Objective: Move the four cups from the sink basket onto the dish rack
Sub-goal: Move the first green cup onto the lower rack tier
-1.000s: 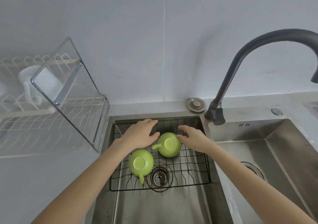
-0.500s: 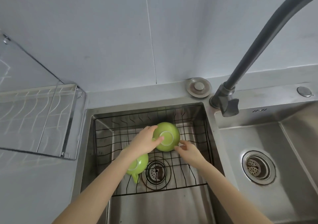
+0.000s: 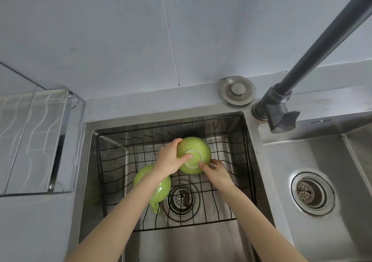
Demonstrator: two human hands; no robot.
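Two green cups are in the black wire sink basket (image 3: 112, 155) in the left sink. The far cup (image 3: 196, 149) is upside down and tilted, its pale base ring facing me. My left hand (image 3: 171, 159) grips its left side, thumb on the base. My right hand (image 3: 216, 170) touches its lower right edge with the fingertips. The near cup (image 3: 163, 187) lies upside down under my left forearm, its handle pointing toward me. The dish rack (image 3: 40, 131) stands on the counter at the left.
A dark faucet (image 3: 281, 108) rises at the right of the left sink. A round metal cap (image 3: 237, 90) sits on the back ledge. The right sink (image 3: 314, 189) has a strainer drain. A drain (image 3: 181, 199) lies under the basket.
My head has moved closer to the sink. My left hand has closed further around the far cup and my right hand has come up against its lower edge.
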